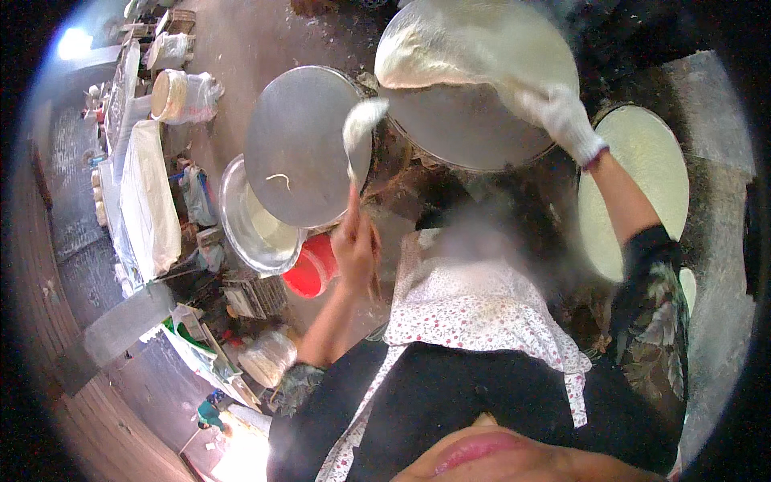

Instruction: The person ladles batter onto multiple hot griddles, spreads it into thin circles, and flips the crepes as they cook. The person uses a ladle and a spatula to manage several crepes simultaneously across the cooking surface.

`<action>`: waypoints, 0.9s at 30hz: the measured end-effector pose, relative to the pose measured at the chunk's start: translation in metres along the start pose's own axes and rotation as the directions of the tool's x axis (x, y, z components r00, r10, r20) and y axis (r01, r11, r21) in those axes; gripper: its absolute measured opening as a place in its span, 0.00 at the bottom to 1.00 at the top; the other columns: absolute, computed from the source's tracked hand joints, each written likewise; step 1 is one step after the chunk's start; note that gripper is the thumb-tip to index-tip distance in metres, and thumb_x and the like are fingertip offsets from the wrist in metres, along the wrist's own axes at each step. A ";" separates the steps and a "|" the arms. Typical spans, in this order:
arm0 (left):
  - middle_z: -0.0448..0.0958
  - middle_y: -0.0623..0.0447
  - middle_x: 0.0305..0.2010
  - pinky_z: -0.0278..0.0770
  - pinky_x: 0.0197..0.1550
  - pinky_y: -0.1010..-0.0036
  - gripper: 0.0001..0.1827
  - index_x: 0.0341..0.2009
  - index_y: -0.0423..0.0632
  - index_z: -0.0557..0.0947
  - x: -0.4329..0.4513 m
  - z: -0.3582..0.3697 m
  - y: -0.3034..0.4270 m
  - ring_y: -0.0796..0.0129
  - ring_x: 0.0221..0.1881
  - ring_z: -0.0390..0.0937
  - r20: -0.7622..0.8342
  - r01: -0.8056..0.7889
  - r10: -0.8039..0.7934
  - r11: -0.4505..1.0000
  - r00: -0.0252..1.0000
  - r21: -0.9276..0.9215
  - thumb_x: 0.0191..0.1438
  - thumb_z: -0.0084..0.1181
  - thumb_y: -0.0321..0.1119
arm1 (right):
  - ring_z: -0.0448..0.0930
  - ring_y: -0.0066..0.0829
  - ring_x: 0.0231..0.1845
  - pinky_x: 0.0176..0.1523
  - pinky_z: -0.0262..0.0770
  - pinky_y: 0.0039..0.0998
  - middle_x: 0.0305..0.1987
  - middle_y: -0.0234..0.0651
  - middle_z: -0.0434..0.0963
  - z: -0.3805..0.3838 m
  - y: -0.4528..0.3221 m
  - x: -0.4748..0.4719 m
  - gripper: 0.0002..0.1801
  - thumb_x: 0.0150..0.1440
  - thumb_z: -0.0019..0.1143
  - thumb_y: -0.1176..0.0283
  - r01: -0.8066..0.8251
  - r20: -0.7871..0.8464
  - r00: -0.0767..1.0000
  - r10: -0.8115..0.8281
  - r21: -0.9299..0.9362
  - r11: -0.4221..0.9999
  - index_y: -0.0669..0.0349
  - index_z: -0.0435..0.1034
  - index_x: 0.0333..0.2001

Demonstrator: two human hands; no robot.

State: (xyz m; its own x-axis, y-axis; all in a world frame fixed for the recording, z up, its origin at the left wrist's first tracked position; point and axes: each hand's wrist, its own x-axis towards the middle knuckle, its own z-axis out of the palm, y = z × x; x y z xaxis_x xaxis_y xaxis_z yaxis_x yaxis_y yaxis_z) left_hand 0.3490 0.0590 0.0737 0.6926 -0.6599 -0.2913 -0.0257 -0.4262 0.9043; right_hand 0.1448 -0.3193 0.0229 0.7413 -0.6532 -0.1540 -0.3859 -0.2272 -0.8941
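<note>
My left hand (356, 244), bare, grips the handle of a ladle (363, 120) whose whitish bowl is over the right edge of a round grey metal griddle (301, 144). One thin curved strip of batter lies on that griddle. My right hand (557, 117), in a white knit glove, is at the edge of a large thin pale flatbread (482, 42), which is folded back and bares the near part of a second griddle (470, 126). The glove is blurred; it appears to pinch the edge. Another griddle to the right bears a round pale sheet of batter (641, 187).
A metal basin (232, 211) with pale batter sits partly under the left griddle, beside a red bucket (310, 268). Wrapped stacks (181, 96) and a long covered table (147, 199) stand at the left. Steam rises near my apron. A distant person (209, 413) is at lower left.
</note>
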 end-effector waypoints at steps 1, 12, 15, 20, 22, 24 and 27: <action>0.65 0.64 0.19 0.62 0.18 0.81 0.33 0.79 0.56 0.63 0.036 0.003 0.001 0.83 0.16 0.60 0.008 -0.070 0.069 0.996 0.998 0.064 0.72 0.42 0.23 | 0.83 0.34 0.62 0.65 0.75 0.31 0.62 0.41 0.83 0.000 -0.006 0.020 0.24 0.68 0.59 0.58 0.016 -0.031 0.999 -0.022 -0.171 0.985 0.56 0.76 0.64; 0.67 0.67 0.20 0.63 0.18 0.82 0.27 0.76 0.59 0.70 0.141 0.027 -0.020 0.84 0.16 0.60 0.024 -0.123 0.125 0.990 0.992 -0.069 0.74 0.48 0.28 | 0.88 0.37 0.51 0.54 0.85 0.32 0.57 0.34 0.85 0.012 0.042 -0.014 0.22 0.67 0.61 0.59 0.346 -0.001 0.930 -0.369 -0.347 0.872 0.41 0.77 0.65; 0.67 0.67 0.22 0.64 0.19 0.82 0.28 0.76 0.59 0.70 0.125 0.021 -0.044 0.85 0.18 0.60 0.023 -0.126 0.126 0.991 0.992 -0.037 0.74 0.49 0.28 | 0.88 0.40 0.50 0.52 0.84 0.34 0.56 0.35 0.85 0.024 0.014 -0.006 0.23 0.68 0.59 0.56 0.103 -0.029 0.990 -0.138 -0.518 0.849 0.40 0.76 0.65; 0.67 0.69 0.28 0.61 0.23 0.84 0.29 0.76 0.53 0.69 0.087 0.008 -0.067 0.86 0.22 0.59 -0.006 -0.157 0.159 0.980 0.987 0.124 0.72 0.48 0.23 | 0.88 0.39 0.48 0.46 0.85 0.33 0.55 0.38 0.85 0.048 0.019 -0.029 0.23 0.66 0.61 0.58 0.242 0.146 0.970 -0.193 -0.556 0.795 0.39 0.75 0.65; 0.66 0.70 0.27 0.60 0.23 0.84 0.30 0.77 0.52 0.68 0.067 0.008 -0.071 0.86 0.22 0.59 0.037 -0.172 0.168 0.973 0.985 0.154 0.72 0.48 0.23 | 0.88 0.38 0.49 0.47 0.86 0.32 0.55 0.42 0.85 0.037 0.023 -0.050 0.24 0.65 0.64 0.63 0.256 0.170 0.966 -0.194 -0.531 0.808 0.42 0.76 0.65; 0.67 0.66 0.26 0.62 0.24 0.83 0.31 0.77 0.52 0.68 0.051 0.006 -0.067 0.84 0.22 0.60 0.114 -0.139 0.125 0.982 0.986 0.129 0.71 0.48 0.22 | 0.88 0.37 0.49 0.49 0.86 0.32 0.55 0.42 0.85 0.027 0.023 -0.076 0.25 0.64 0.64 0.67 0.277 0.127 0.961 -0.247 -0.494 0.824 0.45 0.75 0.66; 0.73 0.56 0.25 0.71 0.30 0.82 0.33 0.77 0.54 0.67 0.039 -0.023 -0.041 0.81 0.25 0.65 0.275 -0.005 -0.011 0.998 0.961 0.056 0.69 0.51 0.22 | 0.83 0.31 0.61 0.65 0.77 0.30 0.64 0.39 0.82 0.034 0.011 -0.114 0.25 0.65 0.63 0.74 0.072 -0.009 0.997 -0.077 -0.282 0.957 0.56 0.74 0.67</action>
State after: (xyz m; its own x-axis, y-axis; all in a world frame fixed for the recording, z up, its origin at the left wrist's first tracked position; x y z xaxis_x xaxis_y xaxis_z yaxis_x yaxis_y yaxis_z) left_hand 0.3939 0.0652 0.0325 0.4680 -0.7998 -0.3759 -0.0693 -0.4572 0.8867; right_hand 0.0745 -0.2230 0.0168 0.7641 -0.6400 -0.0807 -0.4707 -0.4676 -0.7482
